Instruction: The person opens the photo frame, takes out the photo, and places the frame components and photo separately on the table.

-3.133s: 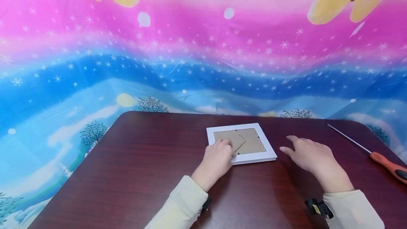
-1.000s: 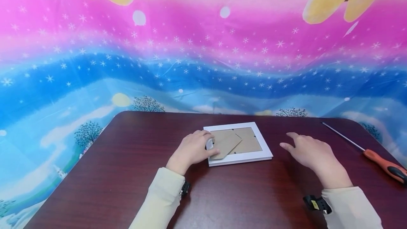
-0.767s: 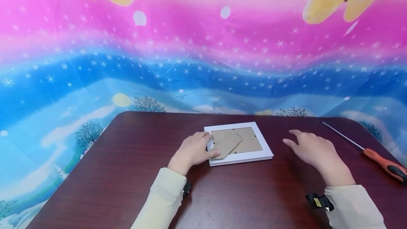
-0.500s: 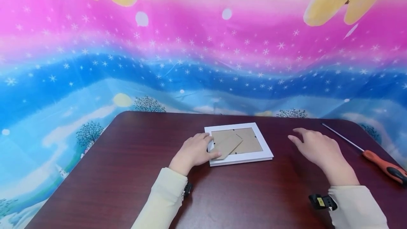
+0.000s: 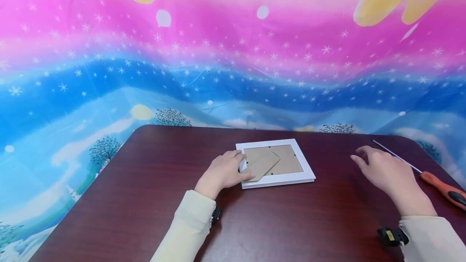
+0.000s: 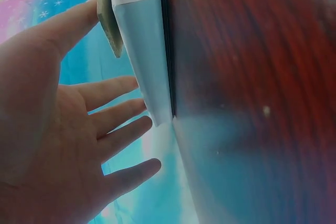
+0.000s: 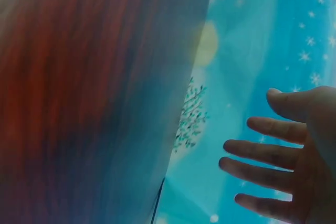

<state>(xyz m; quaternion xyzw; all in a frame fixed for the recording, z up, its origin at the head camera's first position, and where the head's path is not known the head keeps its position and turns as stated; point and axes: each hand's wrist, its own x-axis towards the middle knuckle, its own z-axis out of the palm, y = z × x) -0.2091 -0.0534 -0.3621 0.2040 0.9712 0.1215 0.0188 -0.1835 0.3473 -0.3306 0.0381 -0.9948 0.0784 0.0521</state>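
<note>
A white picture frame [image 5: 307, 171] lies face down on the table, its brown backing board [image 5: 289, 165] and slanted stand flap [image 5: 263, 168] facing up. My left hand [image 5: 222, 172] is at the frame's left edge. In the left wrist view its thumb touches the flap [image 6: 108, 19], while the other fingers extend loosely beside the frame's side [image 6: 144, 45]. Farther right, my right hand [image 5: 387, 173] hovers above the table with relaxed fingers, holding nothing. Closest to it is a screwdriver [image 5: 442, 187] with an orange and black handle; the hand covers part of its shaft.
The dark red-brown table [image 5: 145, 197] has rounded far corners. Behind it hangs a colourful cloth [image 5: 218, 51] with snowflakes and trees. A black strap device [image 5: 392, 235] sits at the right wrist, another [image 5: 216, 215] at the left.
My left hand has shifted from over the flap to the frame's left edge, uncovering the flap. Lately my right hand has moved right, away from the frame and closer to the screwdriver.
</note>
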